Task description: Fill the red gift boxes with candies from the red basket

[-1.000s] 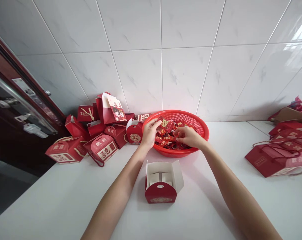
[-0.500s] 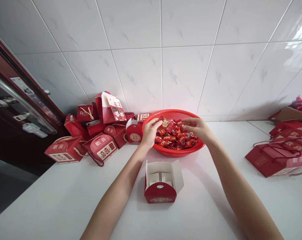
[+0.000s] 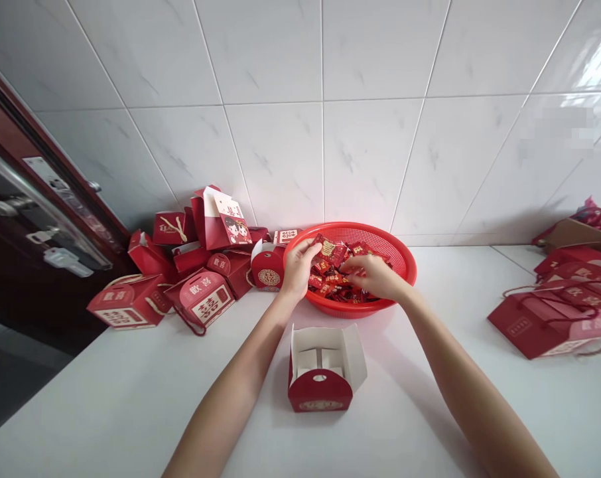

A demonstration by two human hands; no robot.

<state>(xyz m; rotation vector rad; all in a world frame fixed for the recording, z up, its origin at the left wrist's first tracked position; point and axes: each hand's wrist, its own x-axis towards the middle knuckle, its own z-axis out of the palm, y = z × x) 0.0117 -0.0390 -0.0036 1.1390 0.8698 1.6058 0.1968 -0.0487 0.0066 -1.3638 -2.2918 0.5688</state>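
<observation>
My left hand (image 3: 300, 264) is at the left side of a red plastic basket (image 3: 406, 265), its thumb and fingers pinching red candy packets (image 3: 330, 250). Inside the basket lie several red wrapped candies (image 3: 347, 293). Over them, towards the basket's middle, my right hand (image 3: 374, 274) reaches down with its fingers bent together; whatever is between its fingertips is too small to make out. In front of the basket an open red box (image 3: 320, 392) with a white inside stands on the white table (image 3: 395, 425).
Several red gift boxes (image 3: 211, 302) are heaped at the left against the tiled wall (image 3: 270, 159). More red boxes (image 3: 539, 325) lie at the right edge. A door with keys (image 3: 64, 259) is at the far left.
My right hand has moved left and lower, from the basket's right side towards its middle. My left hand still holds the candy packets in about the same place.
</observation>
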